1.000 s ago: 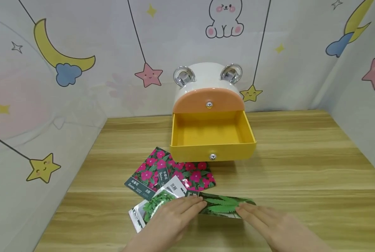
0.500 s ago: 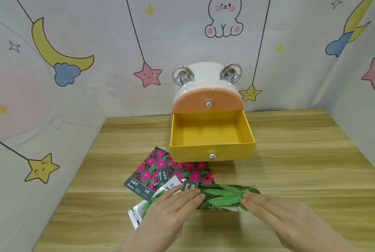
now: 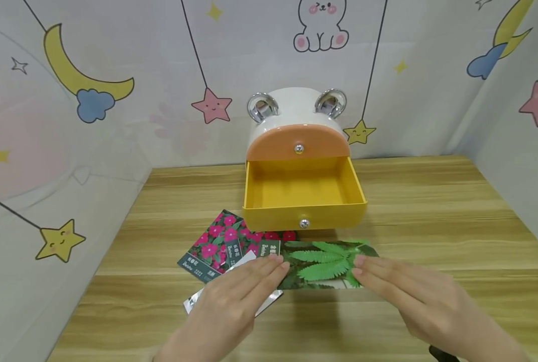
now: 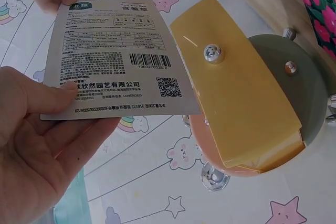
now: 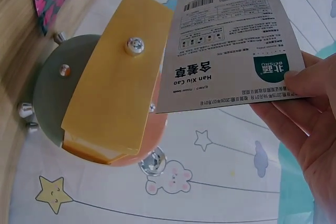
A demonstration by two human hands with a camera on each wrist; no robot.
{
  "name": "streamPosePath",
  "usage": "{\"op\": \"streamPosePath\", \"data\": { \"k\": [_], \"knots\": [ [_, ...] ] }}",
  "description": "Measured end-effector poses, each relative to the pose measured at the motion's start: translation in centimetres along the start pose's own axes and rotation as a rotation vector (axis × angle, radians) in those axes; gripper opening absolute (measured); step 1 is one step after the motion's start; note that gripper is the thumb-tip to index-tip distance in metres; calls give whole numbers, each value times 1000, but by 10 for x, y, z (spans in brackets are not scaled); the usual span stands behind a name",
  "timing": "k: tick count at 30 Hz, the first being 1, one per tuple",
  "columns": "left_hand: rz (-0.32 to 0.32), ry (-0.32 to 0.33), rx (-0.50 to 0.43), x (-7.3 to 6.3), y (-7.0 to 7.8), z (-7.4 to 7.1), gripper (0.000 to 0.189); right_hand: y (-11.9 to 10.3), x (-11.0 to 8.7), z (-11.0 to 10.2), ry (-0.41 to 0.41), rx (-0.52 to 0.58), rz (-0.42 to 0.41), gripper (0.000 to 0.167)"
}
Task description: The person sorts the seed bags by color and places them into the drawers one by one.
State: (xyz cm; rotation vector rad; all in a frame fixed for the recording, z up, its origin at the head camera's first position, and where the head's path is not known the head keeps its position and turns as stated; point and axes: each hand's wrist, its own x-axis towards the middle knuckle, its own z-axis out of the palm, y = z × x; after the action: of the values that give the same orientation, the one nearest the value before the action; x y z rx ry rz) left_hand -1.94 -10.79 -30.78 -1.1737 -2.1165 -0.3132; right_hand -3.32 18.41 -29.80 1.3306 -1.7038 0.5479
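A seed packet with a green fern-like leaf [image 3: 325, 266] is held off the table between both hands. My left hand [image 3: 232, 296] pinches its left end, the thumb on the printed underside [image 4: 115, 61] in the left wrist view. On the right end, my right hand [image 3: 413, 291] pinches it the same way, its thumb by the green logo in the right wrist view. Beyond the packet stands a small drawer cabinet [image 3: 298, 108] with its yellow drawer [image 3: 305, 186] pulled out; nothing lies inside the drawer.
Pink-flowered seed packets [image 3: 214, 241] lie overlapping on the wooden table [image 3: 431, 216], left of the drawer. A white packet [image 3: 269, 301] lies nearer, mostly covered by my left hand. A patterned cloth [image 3: 160, 75] hangs behind and at the sides.
Both hands have raised the leaf packet and moved it forward, nearer the drawer. It now covers part of the pink-flowered packets. The drawer has stayed pulled out.
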Motion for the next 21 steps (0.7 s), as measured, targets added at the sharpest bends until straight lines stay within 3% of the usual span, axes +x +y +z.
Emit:
{"op": "streamPosePath", "data": {
  "k": [11,21],
  "knots": [
    [-6,78,23,15,-18,-11,42,22,14,10,136,27,-17,29],
    [-73,148,68,32,-40,6,31,52,25,21,227,-25,62,30]
  ]
}}
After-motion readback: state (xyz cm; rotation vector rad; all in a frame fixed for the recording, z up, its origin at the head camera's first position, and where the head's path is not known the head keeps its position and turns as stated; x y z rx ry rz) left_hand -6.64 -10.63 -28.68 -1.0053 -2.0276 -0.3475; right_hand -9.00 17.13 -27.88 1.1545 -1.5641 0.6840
